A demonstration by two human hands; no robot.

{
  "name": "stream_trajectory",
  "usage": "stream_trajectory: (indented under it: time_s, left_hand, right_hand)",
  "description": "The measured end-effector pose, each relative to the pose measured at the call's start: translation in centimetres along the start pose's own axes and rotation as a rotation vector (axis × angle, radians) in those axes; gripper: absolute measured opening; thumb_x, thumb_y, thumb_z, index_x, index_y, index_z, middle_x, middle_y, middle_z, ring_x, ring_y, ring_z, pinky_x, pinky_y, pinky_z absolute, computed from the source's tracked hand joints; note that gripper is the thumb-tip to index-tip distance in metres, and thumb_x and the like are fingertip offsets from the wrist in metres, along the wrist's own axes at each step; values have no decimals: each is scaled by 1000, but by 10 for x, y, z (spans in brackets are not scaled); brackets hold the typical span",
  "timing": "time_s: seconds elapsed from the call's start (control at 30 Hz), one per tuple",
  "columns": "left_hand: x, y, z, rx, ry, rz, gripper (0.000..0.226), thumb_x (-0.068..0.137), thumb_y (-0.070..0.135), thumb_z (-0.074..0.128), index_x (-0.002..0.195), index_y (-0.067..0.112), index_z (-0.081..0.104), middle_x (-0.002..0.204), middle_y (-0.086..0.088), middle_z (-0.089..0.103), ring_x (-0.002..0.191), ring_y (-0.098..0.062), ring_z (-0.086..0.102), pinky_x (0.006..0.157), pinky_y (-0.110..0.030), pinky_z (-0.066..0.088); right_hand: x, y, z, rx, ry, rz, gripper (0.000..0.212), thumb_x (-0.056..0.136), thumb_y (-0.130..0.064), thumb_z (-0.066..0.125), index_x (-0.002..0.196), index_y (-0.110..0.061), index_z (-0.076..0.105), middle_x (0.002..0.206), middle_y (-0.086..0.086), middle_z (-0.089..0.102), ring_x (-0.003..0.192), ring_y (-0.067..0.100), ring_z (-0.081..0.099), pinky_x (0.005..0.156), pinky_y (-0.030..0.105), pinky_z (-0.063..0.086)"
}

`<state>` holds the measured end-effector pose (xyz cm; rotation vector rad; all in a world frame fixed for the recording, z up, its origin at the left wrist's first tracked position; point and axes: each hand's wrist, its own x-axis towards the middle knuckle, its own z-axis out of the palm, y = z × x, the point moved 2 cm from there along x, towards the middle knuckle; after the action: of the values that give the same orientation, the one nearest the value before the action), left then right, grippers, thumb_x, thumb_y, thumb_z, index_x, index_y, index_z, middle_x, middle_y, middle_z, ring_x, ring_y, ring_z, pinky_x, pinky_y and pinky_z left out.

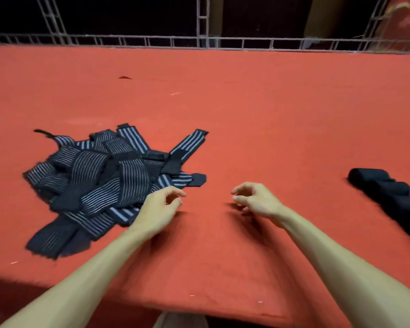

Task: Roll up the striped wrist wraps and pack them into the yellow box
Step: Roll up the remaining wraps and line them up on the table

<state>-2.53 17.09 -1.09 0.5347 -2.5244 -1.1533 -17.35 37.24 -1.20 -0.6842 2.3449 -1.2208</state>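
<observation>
A red cloth-covered surface (246,102) fills nearly the whole view, and a grey metal lattice rail (204,41) runs along its far edge at 12 o'clock with darkness behind it. The striped wrist wraps (109,176) lie in a loose, unrolled heap at about 9 o'clock from the middle of the view, dark navy bands with pale stripes crossing one another at all angles. One band sticks out of the heap towards 1 o'clock. A row of dark rolled bundles (384,188) sits at 3 o'clock by the right edge, well apart from the heap and blurred, so their stripes cannot be made out.

Both bare forearms reach in from 6 o'clock. The left hand (159,209) is at the heap's 4 o'clock corner, its knuckles overlapping the nearest striped band; whether it touches the cloth cannot be told. Its fingers are loosely curled, thumb and forefinger close together with nothing between them. The right hand (256,200) hovers at 3 o'clock from the left, apart from it, over bare red cloth. Its fingers are loosely curled too and hold nothing
</observation>
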Motion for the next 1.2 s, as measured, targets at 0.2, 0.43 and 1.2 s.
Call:
stream_trajectory:
  time_s: [0.2, 0.43, 1.2]
  left_hand:
    - [27, -60, -34, 229, 212, 71, 20, 86, 12, 64, 97, 29, 67, 93, 15, 55, 97, -9, 51, 94, -36, 38]
    - [29, -88, -22, 408, 220, 137, 29, 86, 50, 59, 107, 30, 65, 104, 11, 50, 106, -10, 44, 89, -26, 27]
    - [85, -78, -19, 367, 254, 159, 10, 91, 32, 53, 88, 29, 62, 77, 9, 53, 76, -8, 51, 77, -28, 34]
  right_hand:
    - [43, -25, 65, 54, -74, -20, 11, 91, -6, 62, 100, -12, 64, 88, 6, 65, 75, 15, 61, 68, 29, 54]
    - [108, -44, 99, -206, 190, -129, 29, 89, -21, 66, 115, -10, 66, 115, 7, 68, 107, 20, 61, 90, 24, 40]
    - [197, -76, 106, 557, 140, 292, 8, 97, -3, 52, 88, -2, 52, 78, 12, 57, 39, 7, 60, 37, 17, 38]
